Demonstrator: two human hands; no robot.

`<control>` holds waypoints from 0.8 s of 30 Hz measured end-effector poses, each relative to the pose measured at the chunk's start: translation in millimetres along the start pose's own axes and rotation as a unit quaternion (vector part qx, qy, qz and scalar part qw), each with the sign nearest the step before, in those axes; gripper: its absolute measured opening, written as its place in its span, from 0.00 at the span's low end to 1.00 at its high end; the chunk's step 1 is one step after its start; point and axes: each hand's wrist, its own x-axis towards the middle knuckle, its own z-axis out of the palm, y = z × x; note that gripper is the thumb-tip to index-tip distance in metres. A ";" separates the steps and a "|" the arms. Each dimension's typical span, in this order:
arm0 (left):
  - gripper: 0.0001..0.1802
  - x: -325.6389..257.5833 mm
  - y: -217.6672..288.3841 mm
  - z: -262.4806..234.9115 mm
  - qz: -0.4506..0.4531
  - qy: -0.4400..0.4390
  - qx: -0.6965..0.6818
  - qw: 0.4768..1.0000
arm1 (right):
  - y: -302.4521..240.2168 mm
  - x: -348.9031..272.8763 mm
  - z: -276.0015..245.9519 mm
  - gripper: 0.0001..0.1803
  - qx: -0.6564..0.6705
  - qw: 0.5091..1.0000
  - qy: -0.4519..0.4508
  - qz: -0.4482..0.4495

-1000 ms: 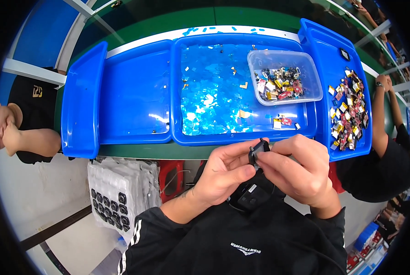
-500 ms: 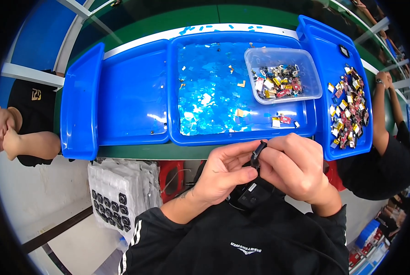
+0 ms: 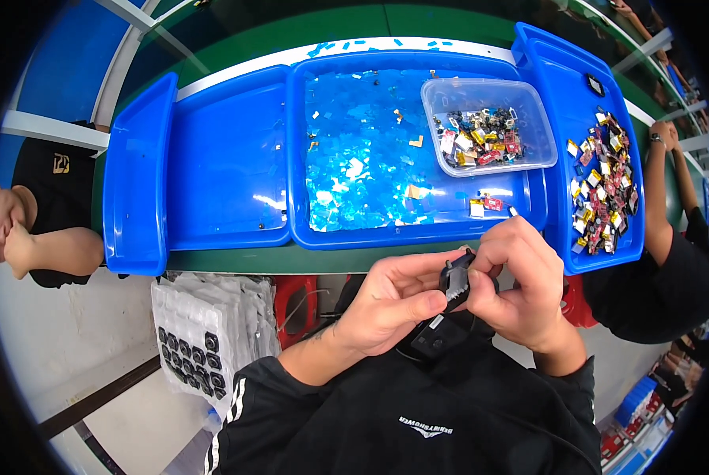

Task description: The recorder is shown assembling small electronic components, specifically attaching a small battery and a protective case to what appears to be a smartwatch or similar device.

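Between my hands, in front of my chest, is a small black square-cornered device casing (image 3: 454, 285). My left hand (image 3: 382, 302) grips its left side between thumb and fingers. The thumb and curled fingers of my right hand (image 3: 521, 281) close on its right edge. A grey face of the casing shows; its far side is hidden by my fingers. Just beyond the hands stands a blue tray (image 3: 354, 237) with many scraps of blue film. Inside it sits a clear plastic tub (image 3: 551, 158) of small electronic parts, and a few loose parts (image 3: 487, 207) lie near its front.
At right a blue tray (image 3: 541, 67) holds a heap of circuit boards and batteries (image 3: 606, 190). More blue trays (image 3: 228, 158) stand at left. Below the table edge are stacked packing trays of black units (image 3: 192, 356) and a red stool (image 3: 297, 305). People sit at either side.
The black casing has turned from edge-on so that its grey face shows. My right hand has shifted slightly, its thumb now at the casing's right edge. My left hand keeps its grip.
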 end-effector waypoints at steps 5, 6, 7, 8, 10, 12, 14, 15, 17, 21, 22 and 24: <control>0.25 -0.2 -2.8 0.5 -0.015 0.016 -0.013 1.000 | 0.2 -3.5 -2.0 0.08 0.098 0.991 -0.019 0.091; 0.25 -0.4 -3.2 0.0 -0.022 0.015 -0.020 0.999 | 0.4 -3.6 -1.9 0.08 0.099 0.991 -0.020 0.091; 0.25 -0.1 -3.2 0.7 -0.021 0.016 -0.020 0.999 | 0.6 -3.5 -1.8 0.08 0.104 0.990 -0.021 0.095; 0.24 0.5 -2.8 2.9 -0.023 0.013 -0.034 0.999 | 0.2 -3.7 -2.6 0.08 0.109 0.989 -0.022 0.099; 0.24 0.8 -2.4 4.7 -0.025 0.010 -0.048 0.999 | -0.4 -3.7 -4.3 0.08 0.109 0.989 -0.024 0.096; 0.23 0.7 -1.4 4.6 -0.029 0.002 -0.032 0.999 | 0.3 -4.0 -5.4 0.07 0.110 0.989 -0.027 0.093; 0.23 1.1 0.4 4.1 -0.029 0.009 -0.041 0.999 | 1.4 -5.4 -6.6 0.07 0.154 0.979 -0.037 0.125; 0.23 1.5 1.7 3.4 -0.029 0.016 -0.050 0.998 | 1.8 -6.6 -8.0 0.07 0.155 0.979 -0.038 0.124; 0.23 3.6 5.6 -2.2 -0.014 0.025 -0.034 0.999 | 0.8 -10.0 -11.1 0.07 0.236 0.955 -0.042 0.175; 0.23 3.2 6.3 -2.2 0.004 0.040 -0.026 0.999 | 0.1 -12.3 -9.1 0.10 0.176 0.973 0.042 0.145; 0.24 3.0 4.9 -1.3 0.010 0.043 -0.026 0.999 | -0.7 -10.2 -9.0 0.10 0.177 0.973 0.042 0.143; 0.24 2.7 3.4 -0.3 0.017 0.048 -0.029 0.998 | -4.2 -4.7 -8.8 0.13 0.047 0.996 0.042 0.064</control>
